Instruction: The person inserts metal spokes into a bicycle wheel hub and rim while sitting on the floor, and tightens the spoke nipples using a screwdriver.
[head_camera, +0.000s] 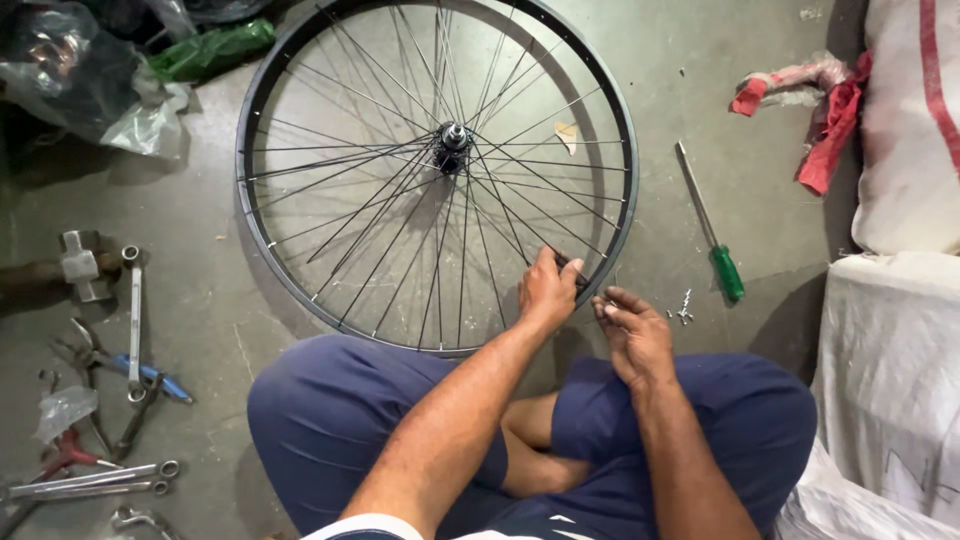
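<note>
Our left hand (547, 290) pinches a thin black spoke (520, 222) on the big black metal bicycle wheel (436, 170). Beside the wheel, our right hand (632, 330) curls nearly shut; we cannot tell what it holds.

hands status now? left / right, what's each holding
Left hand: closed, pinching a spoke near the wheel rim.
Right hand: fingers curled together at the tips, seemingly on something tiny; too small to identify.
</note>
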